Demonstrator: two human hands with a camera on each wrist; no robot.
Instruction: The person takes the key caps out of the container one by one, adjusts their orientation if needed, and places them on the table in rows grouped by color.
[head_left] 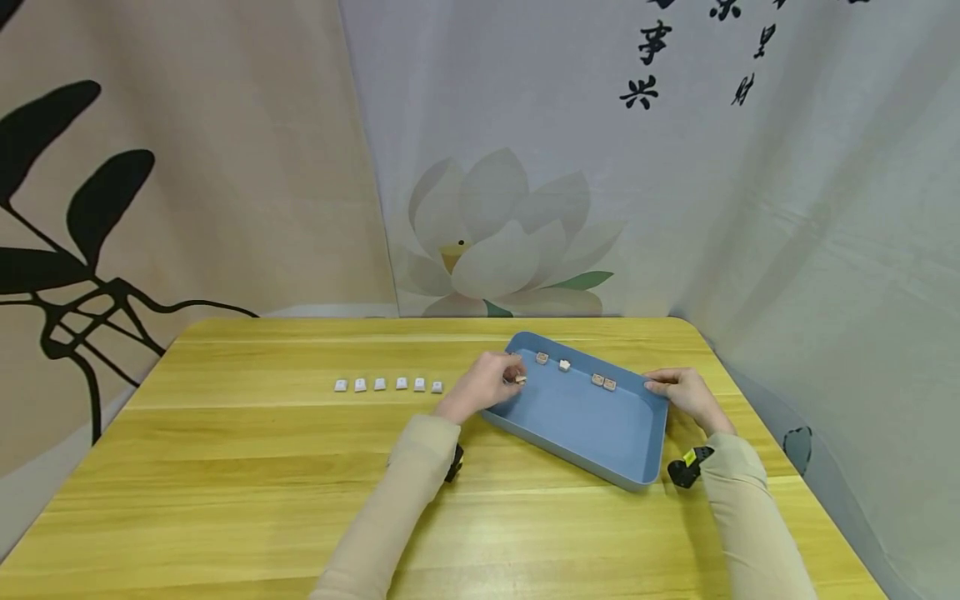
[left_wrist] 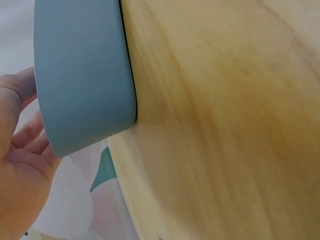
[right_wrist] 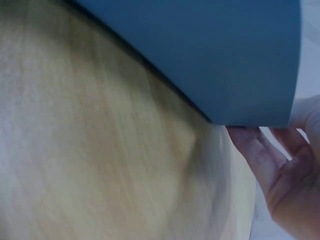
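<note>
Left hand (head_left: 486, 385) over the near-left rim of the tray (head_left: 581, 417), fingers curled and pinching a small tan keycap (head_left: 519, 379) just inside the rim. In the left wrist view, palm and fingers (left_wrist: 20, 145) close beside the tray's outer wall (left_wrist: 82, 75), the keycap out of sight there. Beige sleeve (head_left: 397, 492) running back from that hand toward the near edge, a black wrist mount (head_left: 454, 463) under it.

Right hand (head_left: 686, 393) at the tray's right corner, fingers fairly straight and resting against the rim, gripping nothing that shows. In the right wrist view, fingertips (right_wrist: 250, 145) just under the blue wall (right_wrist: 225, 55), relaxed and apart. Another black mount (head_left: 688, 467) at that wrist.

Inside the tray, toward its far edge: one keycap (head_left: 542, 358), a second (head_left: 564, 365) just beside it, then a touching pair (head_left: 603, 382) further right. Tray blue, shallow, set at an angle on the right half of the tabletop (head_left: 262, 467).

Left of the tray, well apart from it, a row of six white keycaps (head_left: 388, 384) lying in a straight line, evenly spaced, not touching.

Tabletop of yellow wood with rounded corners. Behind, a hung cloth with a lotus print (head_left: 498, 242), dark leaves (head_left: 67, 208) at left, black characters (head_left: 648, 62) at upper right.
</note>
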